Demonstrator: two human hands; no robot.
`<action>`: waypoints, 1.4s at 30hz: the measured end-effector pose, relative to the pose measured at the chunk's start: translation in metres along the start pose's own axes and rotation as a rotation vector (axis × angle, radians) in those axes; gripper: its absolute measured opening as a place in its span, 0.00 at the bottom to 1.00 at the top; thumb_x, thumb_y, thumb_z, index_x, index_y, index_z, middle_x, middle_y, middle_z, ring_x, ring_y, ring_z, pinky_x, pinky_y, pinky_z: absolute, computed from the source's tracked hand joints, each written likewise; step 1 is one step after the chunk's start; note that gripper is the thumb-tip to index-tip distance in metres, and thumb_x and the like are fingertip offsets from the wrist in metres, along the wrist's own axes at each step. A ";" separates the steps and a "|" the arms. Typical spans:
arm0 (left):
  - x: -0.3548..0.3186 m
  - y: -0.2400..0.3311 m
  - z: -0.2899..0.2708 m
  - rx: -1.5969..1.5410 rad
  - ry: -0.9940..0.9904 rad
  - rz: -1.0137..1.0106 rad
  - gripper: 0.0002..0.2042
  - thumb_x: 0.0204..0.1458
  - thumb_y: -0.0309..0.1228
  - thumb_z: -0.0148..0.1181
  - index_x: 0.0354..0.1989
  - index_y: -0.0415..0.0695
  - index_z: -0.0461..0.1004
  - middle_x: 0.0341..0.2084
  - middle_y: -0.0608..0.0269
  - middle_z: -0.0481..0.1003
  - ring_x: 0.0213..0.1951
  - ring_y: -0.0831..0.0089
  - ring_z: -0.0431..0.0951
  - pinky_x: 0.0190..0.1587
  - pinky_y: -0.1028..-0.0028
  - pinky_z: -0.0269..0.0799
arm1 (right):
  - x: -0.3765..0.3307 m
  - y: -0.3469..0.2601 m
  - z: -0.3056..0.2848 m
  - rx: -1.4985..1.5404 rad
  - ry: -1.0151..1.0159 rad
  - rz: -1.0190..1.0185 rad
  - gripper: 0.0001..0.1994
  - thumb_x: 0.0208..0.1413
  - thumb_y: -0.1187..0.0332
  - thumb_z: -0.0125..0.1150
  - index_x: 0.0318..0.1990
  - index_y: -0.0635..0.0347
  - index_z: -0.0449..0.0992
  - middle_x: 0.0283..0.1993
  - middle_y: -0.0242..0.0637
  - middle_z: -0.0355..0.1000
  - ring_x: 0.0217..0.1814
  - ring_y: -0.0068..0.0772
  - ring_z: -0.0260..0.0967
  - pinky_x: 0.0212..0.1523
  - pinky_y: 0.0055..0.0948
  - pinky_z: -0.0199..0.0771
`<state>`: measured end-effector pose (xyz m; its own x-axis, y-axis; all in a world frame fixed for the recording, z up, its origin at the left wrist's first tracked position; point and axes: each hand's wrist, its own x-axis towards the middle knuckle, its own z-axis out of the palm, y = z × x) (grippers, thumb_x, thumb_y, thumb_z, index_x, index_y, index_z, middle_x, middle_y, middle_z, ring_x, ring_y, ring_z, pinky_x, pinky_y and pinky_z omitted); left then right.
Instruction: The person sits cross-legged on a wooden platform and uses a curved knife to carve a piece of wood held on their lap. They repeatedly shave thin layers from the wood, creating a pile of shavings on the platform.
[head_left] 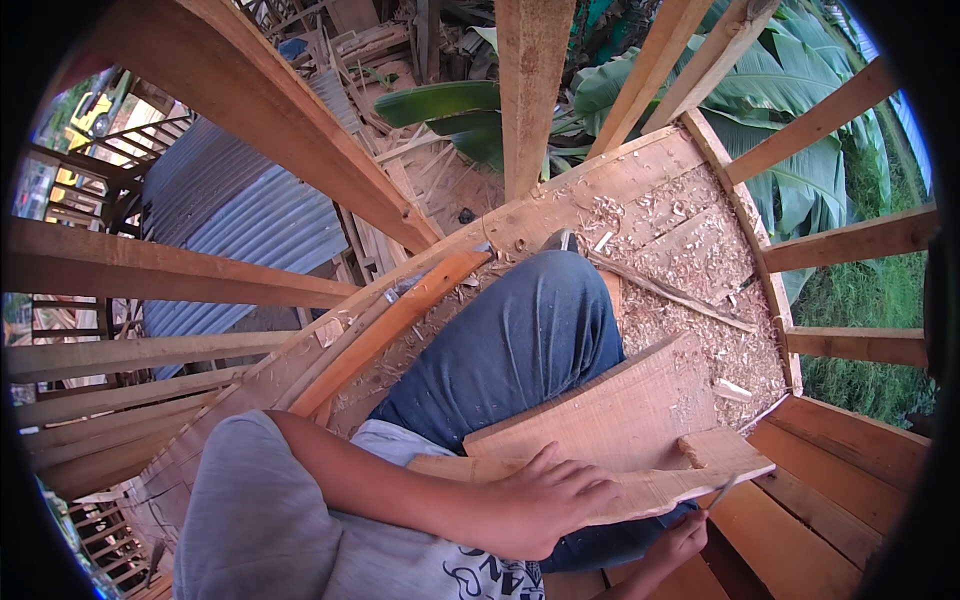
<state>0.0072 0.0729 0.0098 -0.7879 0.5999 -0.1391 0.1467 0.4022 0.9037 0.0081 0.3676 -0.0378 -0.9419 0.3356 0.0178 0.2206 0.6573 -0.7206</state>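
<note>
A thin wooden board (pixel 620 415) lies across my lap, over my leg in blue jeans (pixel 520 340). My left hand (pixel 555 495) presses down on the board's near edge, fingers spread over a narrow strip of it. A small flat wood block (pixel 715 448) rests on the board's right end. Just below that end, my right hand (pixel 680 545) pinches a thin pencil-like stick (pixel 722 492), whose tip touches the board's edge.
I sit on a plank platform (pixel 640 180) strewn with wood shavings (pixel 700 330). A long orange-brown slat (pixel 400 320) lies at my left. Wooden posts (pixel 530 90) and rails (pixel 850 240) ring the platform. Beyond are a corrugated metal roof (pixel 230 210) and banana leaves (pixel 780 100).
</note>
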 end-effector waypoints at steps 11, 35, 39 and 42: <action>-0.004 0.010 -0.006 0.000 -0.103 -0.082 0.37 0.39 0.19 0.52 0.65 0.43 0.53 0.60 0.50 0.57 0.66 0.53 0.55 0.65 0.40 0.42 | -0.001 -0.010 0.008 0.023 0.165 0.120 0.27 0.69 0.53 0.41 0.18 0.60 0.57 0.15 0.24 0.50 0.18 0.18 0.45 0.20 0.25 0.44; 0.028 0.029 -0.040 -0.080 -0.204 -0.137 0.29 0.45 0.18 0.52 0.59 0.36 0.58 0.57 0.40 0.61 0.62 0.45 0.60 0.65 0.56 0.51 | 0.016 -0.024 -0.011 -0.257 0.030 0.074 0.22 0.50 0.51 0.66 0.21 0.62 0.71 0.16 0.45 0.67 0.18 0.47 0.69 0.19 0.38 0.66; 0.028 0.025 -0.045 -0.057 -0.299 -0.228 0.28 0.46 0.21 0.55 0.59 0.36 0.56 0.60 0.41 0.59 0.65 0.49 0.58 0.68 0.52 0.44 | 0.010 -0.031 -0.011 -0.195 -0.039 0.153 0.23 0.49 0.50 0.68 0.20 0.61 0.70 0.15 0.43 0.66 0.17 0.46 0.68 0.19 0.36 0.66; 0.035 0.025 -0.040 -0.093 -0.257 -0.158 0.29 0.44 0.18 0.53 0.60 0.35 0.57 0.57 0.40 0.61 0.62 0.46 0.60 0.65 0.58 0.52 | -0.015 -0.064 -0.007 -0.174 -0.183 -0.027 0.23 0.48 0.50 0.68 0.19 0.60 0.70 0.14 0.42 0.65 0.17 0.45 0.68 0.19 0.35 0.66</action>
<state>-0.0407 0.0763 0.0438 -0.6179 0.6950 -0.3677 -0.0301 0.4465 0.8943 0.0104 0.3252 0.0127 -0.9747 0.1990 -0.1018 0.2201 0.7757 -0.5914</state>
